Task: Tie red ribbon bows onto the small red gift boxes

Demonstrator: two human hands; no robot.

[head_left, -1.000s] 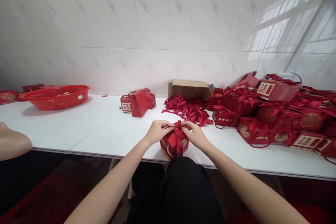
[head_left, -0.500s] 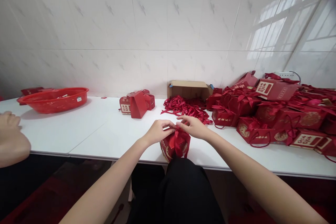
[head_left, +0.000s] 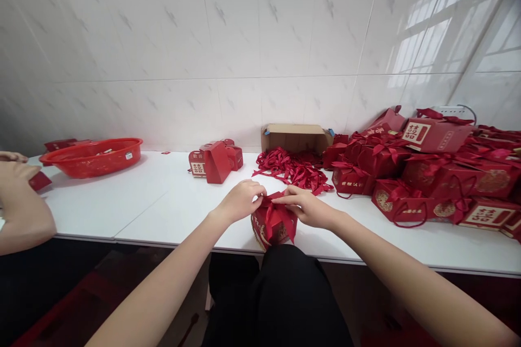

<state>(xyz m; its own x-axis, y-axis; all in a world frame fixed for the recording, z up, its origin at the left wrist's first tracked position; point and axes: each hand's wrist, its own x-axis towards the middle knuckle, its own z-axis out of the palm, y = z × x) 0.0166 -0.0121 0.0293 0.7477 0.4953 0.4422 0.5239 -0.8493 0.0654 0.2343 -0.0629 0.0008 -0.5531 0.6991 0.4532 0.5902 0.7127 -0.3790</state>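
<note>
A red gift box [head_left: 272,230] with gold print stands at the table's front edge, just beyond my knee. Red ribbon [head_left: 280,212] is gathered at its top, with loops and ends hanging over the front. On the ribbon's left side my left hand [head_left: 244,199] pinches it between thumb and fingers. From the right, my right hand [head_left: 305,206] has its fingers closed on the ribbon at the top of the box. A gold cord hangs down the box's left side.
A heap of ribbons [head_left: 291,168] spills from a cardboard box [head_left: 297,138] near the wall. Many red boxes [head_left: 439,173] are piled at right; several more [head_left: 218,162] stand left of centre. A red basin [head_left: 95,158] and another person's arm [head_left: 24,211] are at left.
My hands have drawn slightly apart, and the ribbon is spread wider over the box top. At left, the other person's hands have shifted, and a red box now shows beside them.
</note>
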